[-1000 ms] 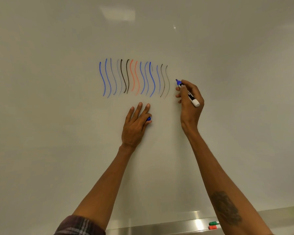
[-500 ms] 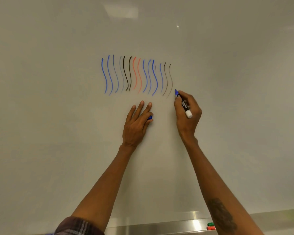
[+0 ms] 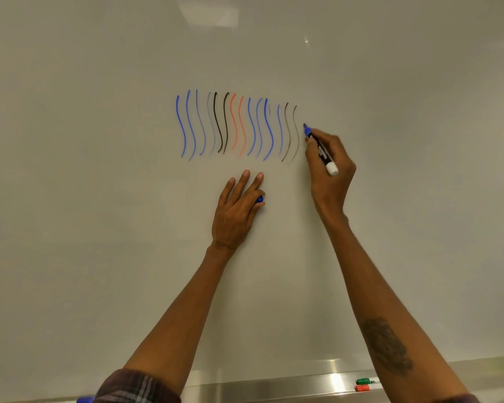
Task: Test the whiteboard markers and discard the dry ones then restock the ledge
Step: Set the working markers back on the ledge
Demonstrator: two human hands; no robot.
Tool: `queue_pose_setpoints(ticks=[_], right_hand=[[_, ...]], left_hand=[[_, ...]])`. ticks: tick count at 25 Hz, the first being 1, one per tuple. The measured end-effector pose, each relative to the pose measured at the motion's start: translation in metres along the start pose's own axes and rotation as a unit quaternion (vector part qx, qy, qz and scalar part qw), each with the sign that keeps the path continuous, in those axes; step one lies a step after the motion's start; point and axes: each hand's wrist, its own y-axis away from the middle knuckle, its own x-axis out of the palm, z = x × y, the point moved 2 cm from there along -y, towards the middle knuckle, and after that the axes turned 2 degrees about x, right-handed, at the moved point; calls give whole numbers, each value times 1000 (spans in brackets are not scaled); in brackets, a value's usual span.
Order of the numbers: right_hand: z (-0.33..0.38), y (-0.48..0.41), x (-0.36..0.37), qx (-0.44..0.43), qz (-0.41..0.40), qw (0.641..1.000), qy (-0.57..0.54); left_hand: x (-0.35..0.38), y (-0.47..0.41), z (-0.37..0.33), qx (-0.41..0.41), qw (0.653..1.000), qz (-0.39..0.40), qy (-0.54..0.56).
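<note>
My right hand point(image 3: 329, 173) grips a blue marker point(image 3: 320, 149), uncapped, its tip touching the whiteboard point(image 3: 99, 228) just right of a row of wavy test strokes point(image 3: 236, 126) in blue, grey, black and red. No fresh line shows at the tip. My left hand point(image 3: 236, 207) rests against the board below the strokes, three fingers straight, and pinches a blue cap point(image 3: 259, 199) between thumb and finger. On the metal ledge point(image 3: 274, 388) at the bottom lie a green marker point(image 3: 364, 381) and a red marker point(image 3: 362, 388).
A blue object point(image 3: 85, 399) peeks in at the bottom edge by my left sleeve. The board's surface stretches wide and unmarked to the left, right and below the strokes.
My right hand swept the marker down beside the last stroke, then came back up to mid height. No blue line appeared there. My left hand stayed put.
</note>
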Motion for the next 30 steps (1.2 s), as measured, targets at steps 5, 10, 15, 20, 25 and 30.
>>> queue_pose_setpoints(ticks=[5, 10, 15, 20, 25, 30], right_hand=[[-19, 76, -10, 105, 1, 994, -15], [-27, 114, -1, 322, 26, 921, -217], [-20, 165, 20, 420, 105, 838, -332], [-12, 215, 52, 441, 178, 821, -316], [-5, 248, 81, 463, 197, 809, -304], [0, 273, 103, 473, 211, 806, -286]], left_hand=[[-5, 0, -3, -17, 998, 4, 53], [-19, 5, -16, -148, 969, -13, 196], [-58, 38, -31, -472, 789, -160, 360], [-75, 81, -19, -593, 643, -235, 424], [-93, 119, -4, -625, 614, -226, 426], [-111, 142, 5, -627, 626, -205, 415]])
